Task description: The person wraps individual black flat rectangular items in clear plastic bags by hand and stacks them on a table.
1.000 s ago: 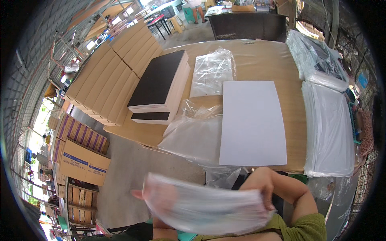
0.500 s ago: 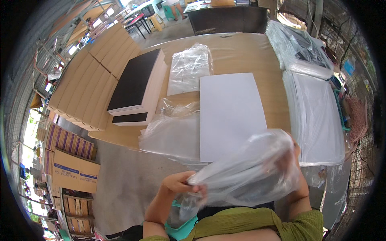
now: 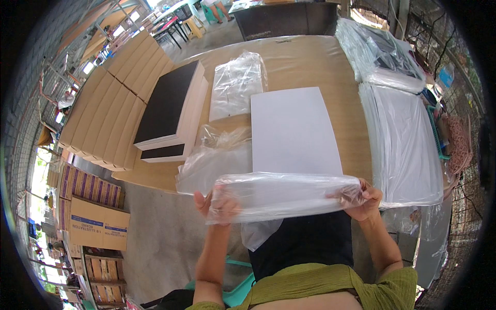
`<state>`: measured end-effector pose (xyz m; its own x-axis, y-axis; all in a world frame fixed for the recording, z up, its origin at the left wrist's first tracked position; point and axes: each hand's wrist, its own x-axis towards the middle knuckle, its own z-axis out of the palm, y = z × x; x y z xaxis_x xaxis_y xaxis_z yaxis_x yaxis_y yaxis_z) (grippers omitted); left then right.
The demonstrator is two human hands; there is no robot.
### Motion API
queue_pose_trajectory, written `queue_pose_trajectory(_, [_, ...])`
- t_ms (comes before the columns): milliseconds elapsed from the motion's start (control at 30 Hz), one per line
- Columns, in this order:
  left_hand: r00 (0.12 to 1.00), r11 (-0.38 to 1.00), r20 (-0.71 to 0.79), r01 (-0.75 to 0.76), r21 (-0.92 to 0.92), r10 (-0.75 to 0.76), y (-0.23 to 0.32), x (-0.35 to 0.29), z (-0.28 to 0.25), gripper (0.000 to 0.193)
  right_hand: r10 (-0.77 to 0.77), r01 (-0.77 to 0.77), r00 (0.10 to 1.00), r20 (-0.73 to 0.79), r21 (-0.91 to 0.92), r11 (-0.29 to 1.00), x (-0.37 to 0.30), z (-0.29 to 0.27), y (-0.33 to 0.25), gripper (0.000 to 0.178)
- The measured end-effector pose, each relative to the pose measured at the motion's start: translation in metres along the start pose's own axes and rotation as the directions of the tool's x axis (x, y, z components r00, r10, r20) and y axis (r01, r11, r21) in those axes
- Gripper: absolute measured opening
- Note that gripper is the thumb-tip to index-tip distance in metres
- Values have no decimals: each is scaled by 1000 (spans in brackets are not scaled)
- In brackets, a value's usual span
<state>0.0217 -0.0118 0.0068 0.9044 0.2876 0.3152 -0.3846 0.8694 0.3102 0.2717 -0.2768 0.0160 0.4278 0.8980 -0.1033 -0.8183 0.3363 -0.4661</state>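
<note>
A clear plastic bag (image 3: 289, 199) is stretched sideways between my hands, above the near edge of a white sheet or board (image 3: 294, 129). My right hand (image 3: 366, 201) pinches its right end, some fingers showing through the film. At the other end my left hand (image 3: 219, 205) grips the bag, its fingers seen through the plastic and its thumb sticking out to the left. A loose part of the film hangs below over my dark clothing. Left of the white sheet lie more clear plastic bags (image 3: 217, 168), and a crumpled one (image 3: 237, 85) lies farther back.
Black-topped stacked boards (image 3: 168, 103) stand on the brown table (image 3: 305, 62), beside rows of brown cartons (image 3: 98, 121). Plastic-wrapped white stacks (image 3: 403, 144) line the right side. Flattened cardboard (image 3: 98, 222) leans at lower left. A teal stool (image 3: 240, 289) is below me.
My left hand has moved up and left, and my right hand slightly down. The bag has gone from bunched and billowing to pulled out straight across.
</note>
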Motion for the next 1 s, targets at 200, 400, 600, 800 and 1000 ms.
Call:
queue_pose_trajectory(200, [652, 355, -720, 632, 689, 237, -33, 8, 4, 19, -437, 68, 865, -245, -807, 586, -3, -8, -1, 6])
queue_pose_trajectory(400, [738, -433, -395, 654, 620, 547, -67, -6, -1, 49, -672, -183, 735, 88, -929, -323, 3, -27, 19, 27])
queue_pose_trajectory(600, [752, -399, -516, 657, 640, 411, -63, -3, 16, 46, -606, -193, 790, -96, -976, -97, -2, -24, 18, 22])
queue_pose_trajectory(800, [657, -303, -345, 666, 682, 670, -70, -5, 6, 54, -591, -81, 798, -119, -993, 90, -5, -34, 23, 18])
queue_pose_trajectory(1000, [614, -275, -507, 759, 590, 605, -48, -6, 14, 55, -484, -269, 815, -319, -948, 172, -15, -10, 34, 17])
